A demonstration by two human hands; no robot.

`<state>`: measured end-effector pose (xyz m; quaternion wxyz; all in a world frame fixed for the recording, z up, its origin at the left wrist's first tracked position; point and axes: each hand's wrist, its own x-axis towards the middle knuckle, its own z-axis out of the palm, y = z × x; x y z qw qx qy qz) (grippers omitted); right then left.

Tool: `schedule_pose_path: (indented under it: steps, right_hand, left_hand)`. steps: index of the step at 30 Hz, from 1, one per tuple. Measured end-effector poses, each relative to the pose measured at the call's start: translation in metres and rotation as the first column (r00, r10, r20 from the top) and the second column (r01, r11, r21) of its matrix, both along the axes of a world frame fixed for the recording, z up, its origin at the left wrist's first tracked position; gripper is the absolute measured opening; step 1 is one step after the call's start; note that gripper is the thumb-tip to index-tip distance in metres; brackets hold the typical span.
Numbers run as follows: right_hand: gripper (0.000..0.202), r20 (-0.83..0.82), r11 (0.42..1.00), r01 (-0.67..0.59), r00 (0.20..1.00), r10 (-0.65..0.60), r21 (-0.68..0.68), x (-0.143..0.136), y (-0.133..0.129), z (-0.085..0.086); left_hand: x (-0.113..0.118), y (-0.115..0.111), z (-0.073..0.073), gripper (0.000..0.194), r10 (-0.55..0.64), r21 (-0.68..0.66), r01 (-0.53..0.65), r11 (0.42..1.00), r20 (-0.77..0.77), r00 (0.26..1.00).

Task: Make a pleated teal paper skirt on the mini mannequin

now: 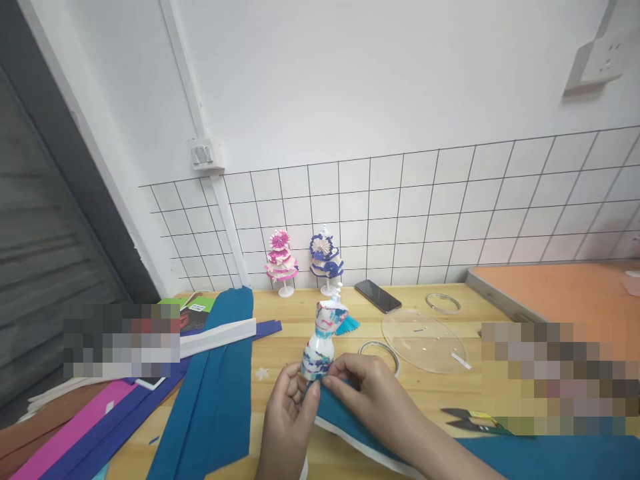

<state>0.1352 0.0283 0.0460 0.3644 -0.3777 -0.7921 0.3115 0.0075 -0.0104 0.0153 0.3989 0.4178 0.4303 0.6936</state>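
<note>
A small white dress-form figure with blue and pink marks and a bright blue pleated fan at its side is between my hands. My left hand is closed around its lower left edge. The fingers of my right hand pinch the teal fabric against the figure's bottom rim. This fabric has a white edge and passes under my right hand. The fingertips touch closely, hiding the exact grip.
Behind stand a pink figure and a blue one. A phone, metal rings, a clear disc and scissors lie right. Folded teal fabric and coloured strips cover the left.
</note>
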Motion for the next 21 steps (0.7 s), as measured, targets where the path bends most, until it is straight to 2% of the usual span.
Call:
schedule_pose_path:
  steps: [11, 21]
  right_hand:
    - [0.013, 0.009, 0.999, 0.024, 1.0, -0.024, 0.043, -0.0008, -0.0014, 0.0009]
    - [0.013, 0.016, 0.997, 0.041, 0.999, -0.042, 0.063, -0.0023, -0.0028, -0.0015]
  left_hand:
    - [0.0005, 0.0019, -0.0025, 0.025, 0.053, -0.028, -0.053, 0.998, -0.019, 0.998]
    - [-0.0011, 0.0039, -0.0048, 0.024, 0.036, -0.04, -0.036, 0.999, -0.012, 0.999]
